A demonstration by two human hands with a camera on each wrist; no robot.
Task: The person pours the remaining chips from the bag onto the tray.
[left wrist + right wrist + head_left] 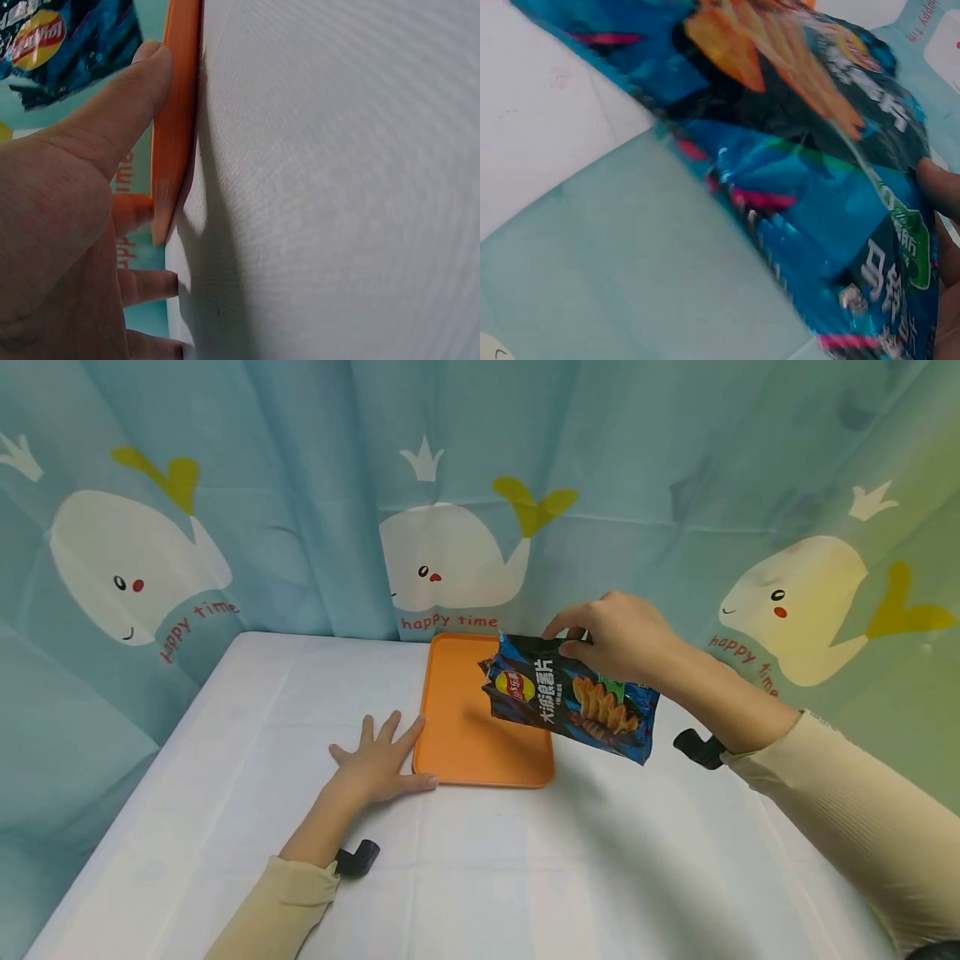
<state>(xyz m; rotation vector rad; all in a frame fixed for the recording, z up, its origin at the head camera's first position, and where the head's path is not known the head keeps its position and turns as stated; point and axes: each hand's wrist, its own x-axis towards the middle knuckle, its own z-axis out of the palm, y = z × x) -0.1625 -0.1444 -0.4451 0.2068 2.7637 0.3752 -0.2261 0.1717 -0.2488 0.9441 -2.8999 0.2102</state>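
Note:
In the head view my right hand pinches a blue and black bag of potato chips by its upper long edge. The bag hangs tilted above the right side of an orange tray, casting a shadow below. Close up in the right wrist view, the chip bag fills much of the picture, with the thumb on its edge. My left hand lies with spread fingers at the tray's left front corner. The left wrist view shows its thumb against the tray's side.
A white cloth covers the table. Behind it hangs a blue curtain with whale prints, close to the tray's far edge. Black camera mounts sit on both wrists.

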